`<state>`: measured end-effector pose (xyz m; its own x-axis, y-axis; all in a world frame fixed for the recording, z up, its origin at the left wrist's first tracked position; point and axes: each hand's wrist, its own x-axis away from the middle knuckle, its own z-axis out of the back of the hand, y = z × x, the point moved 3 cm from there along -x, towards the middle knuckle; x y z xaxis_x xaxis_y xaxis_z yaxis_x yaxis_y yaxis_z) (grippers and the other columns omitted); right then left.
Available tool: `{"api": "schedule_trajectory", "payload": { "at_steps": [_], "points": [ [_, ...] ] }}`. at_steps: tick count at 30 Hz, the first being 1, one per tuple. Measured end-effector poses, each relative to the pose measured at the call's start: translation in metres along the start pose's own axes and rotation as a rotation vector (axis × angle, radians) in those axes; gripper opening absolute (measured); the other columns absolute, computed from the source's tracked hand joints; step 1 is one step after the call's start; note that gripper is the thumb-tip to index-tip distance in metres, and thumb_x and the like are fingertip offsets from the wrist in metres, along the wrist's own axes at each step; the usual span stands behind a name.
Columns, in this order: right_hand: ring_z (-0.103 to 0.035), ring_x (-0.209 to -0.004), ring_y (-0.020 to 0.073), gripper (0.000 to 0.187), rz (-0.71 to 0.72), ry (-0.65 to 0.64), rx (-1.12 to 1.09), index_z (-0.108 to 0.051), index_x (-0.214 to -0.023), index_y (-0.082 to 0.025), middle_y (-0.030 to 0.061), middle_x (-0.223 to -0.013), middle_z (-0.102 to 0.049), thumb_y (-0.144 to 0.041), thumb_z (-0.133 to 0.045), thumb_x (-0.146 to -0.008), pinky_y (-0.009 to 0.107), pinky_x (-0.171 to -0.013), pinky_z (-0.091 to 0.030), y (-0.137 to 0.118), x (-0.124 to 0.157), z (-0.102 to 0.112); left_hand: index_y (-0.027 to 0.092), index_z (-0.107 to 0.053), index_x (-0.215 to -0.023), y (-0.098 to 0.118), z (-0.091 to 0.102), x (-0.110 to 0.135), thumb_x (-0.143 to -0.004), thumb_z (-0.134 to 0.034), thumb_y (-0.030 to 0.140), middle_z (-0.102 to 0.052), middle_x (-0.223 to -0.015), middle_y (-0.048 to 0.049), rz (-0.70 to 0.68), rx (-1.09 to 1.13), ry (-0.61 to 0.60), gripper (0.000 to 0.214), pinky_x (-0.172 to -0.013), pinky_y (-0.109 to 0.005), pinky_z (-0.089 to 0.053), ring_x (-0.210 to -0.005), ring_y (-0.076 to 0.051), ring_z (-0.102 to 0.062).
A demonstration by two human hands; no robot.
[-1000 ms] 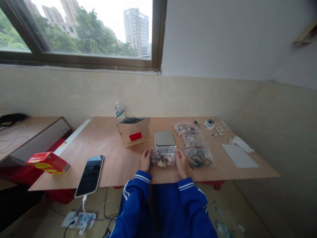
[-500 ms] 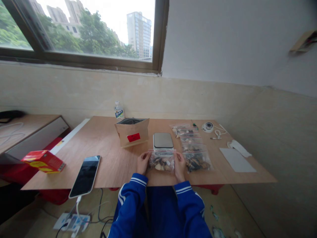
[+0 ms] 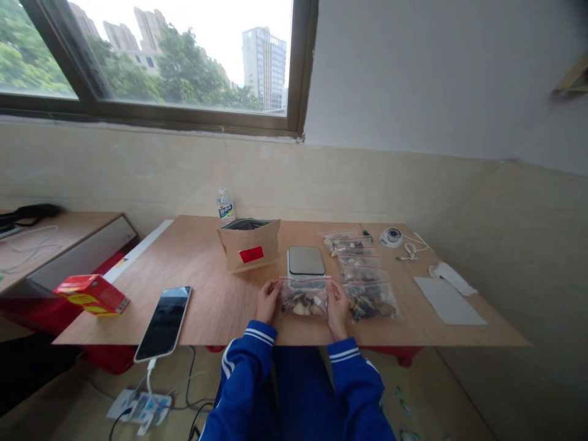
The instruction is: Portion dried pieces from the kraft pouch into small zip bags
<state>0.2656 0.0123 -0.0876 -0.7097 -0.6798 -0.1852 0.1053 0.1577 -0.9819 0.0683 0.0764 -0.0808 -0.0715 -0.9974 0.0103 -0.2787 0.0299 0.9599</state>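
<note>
Both hands [image 3: 267, 301], nearly closed; pinching a bag [image 3: 301, 304]

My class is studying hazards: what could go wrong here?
The phone partly juts off the table, its cable hanging; a tug might pull it down.
The paper pouch stands open; a knock could tip it.
The left hand and right hand grip the clear bag near its top; either could slip.

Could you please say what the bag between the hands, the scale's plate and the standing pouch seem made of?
Held bag: likely plastic, being see-through and glossy. Scale's plate: perhaps metal, given its smooth grey sheen. Standing pouch: probably paper, matte and kraft-brown, with a shinier dark lining.
</note>
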Motion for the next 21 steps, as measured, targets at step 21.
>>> {"api": "schedule_trajectory", "payload": {
  "at_steps": [21],
  "points": [
    [-0.062, -0.066, 0.0178, 0.040, -0.043, 0.034, -0.071, -0.064, -0.081, -0.013, 0.0050, -0.069, -0.067, -0.052, -0.061, -0.071, 0.029, -0.064, -0.048, 0.0018, -0.0004, 0.0035, 0.014, -0.068, -0.074, 0.0084, 0.0011, 0.0052, -0.066, -0.070, 0.042, -0.066, -0.070, -0.0027, -0.073, -0.088, -0.016, 0.029, -0.068, -0.026, -0.044, -0.070, -0.016, -0.058]
  ]
}}
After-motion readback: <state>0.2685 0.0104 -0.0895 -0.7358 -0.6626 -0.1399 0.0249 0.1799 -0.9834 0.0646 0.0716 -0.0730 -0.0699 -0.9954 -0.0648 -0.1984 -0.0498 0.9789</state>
